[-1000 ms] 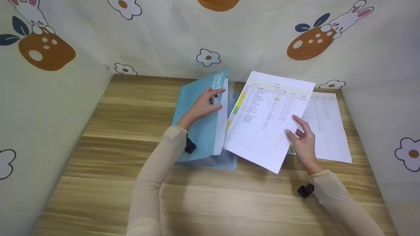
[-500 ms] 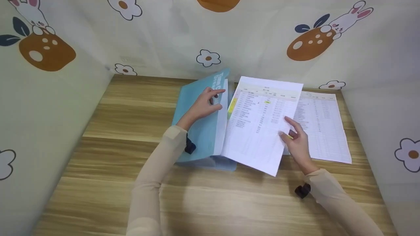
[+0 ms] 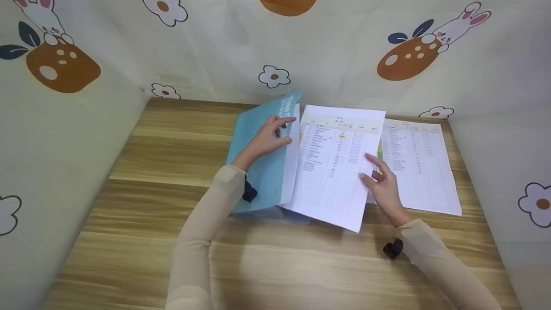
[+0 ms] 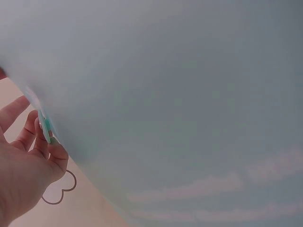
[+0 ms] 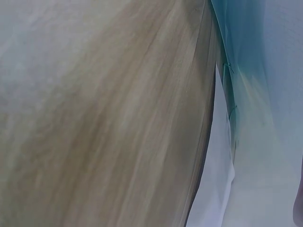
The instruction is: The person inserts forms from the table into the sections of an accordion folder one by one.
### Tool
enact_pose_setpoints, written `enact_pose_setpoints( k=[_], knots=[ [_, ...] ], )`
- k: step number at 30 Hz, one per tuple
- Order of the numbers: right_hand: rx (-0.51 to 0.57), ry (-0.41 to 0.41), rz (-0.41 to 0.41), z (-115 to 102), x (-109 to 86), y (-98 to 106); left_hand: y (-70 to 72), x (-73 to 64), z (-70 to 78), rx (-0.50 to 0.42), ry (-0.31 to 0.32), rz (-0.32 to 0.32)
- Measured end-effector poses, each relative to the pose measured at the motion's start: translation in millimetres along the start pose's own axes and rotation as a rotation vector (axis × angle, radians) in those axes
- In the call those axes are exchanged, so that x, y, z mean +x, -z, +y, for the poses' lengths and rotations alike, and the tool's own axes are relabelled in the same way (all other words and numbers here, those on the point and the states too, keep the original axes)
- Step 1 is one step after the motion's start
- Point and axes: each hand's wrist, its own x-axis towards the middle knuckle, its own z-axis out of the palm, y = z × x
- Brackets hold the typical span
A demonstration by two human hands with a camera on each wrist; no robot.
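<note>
A blue folder (image 3: 260, 165) with white lettering stands partly open on the table. My left hand (image 3: 267, 140) holds its raised cover by the edge. In the left wrist view, the fingers (image 4: 57, 153) curl at the rim of the cover, which fills most of that picture. My right hand (image 3: 385, 189) pinches the right edge of a printed paper sheet (image 3: 333, 185), thumb in front. This sheet is tilted, and its left edge lies inside the folder's opening. The right wrist view shows little of that hand, only a sliver of finger at the edge.
Another printed sheet (image 3: 424, 181) lies flat to the right, partly under the held one. Below is a wood-grain table (image 3: 292, 267). A patterned cloth wall (image 3: 215, 51) rises directly behind the folder and closes in both sides.
My right hand has moved left with the paper sheet, whose left edge has slid behind the folder cover. More of the flat sheet shows. The left hand has stayed still.
</note>
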Motion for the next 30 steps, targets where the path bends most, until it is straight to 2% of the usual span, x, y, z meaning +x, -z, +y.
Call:
enact_pose_setpoints(
  k=[12, 22, 30],
  knots=[
    [0.074, -0.098, -0.025, 1.9, 11.4, -2.3, 0.4, -1.7, 0.4, -0.019, -0.007, -0.011],
    [0.106, -0.172, -0.087, 9.3, 27.5, -1.4, -1.3, -1.2, 0.1, -0.014, -0.006, -0.005],
    [0.135, -0.196, -0.125, 11.8, 38.6, -1.3, -1.1, -0.5, 0.0, -0.010, -0.027, -0.001]
  ],
)
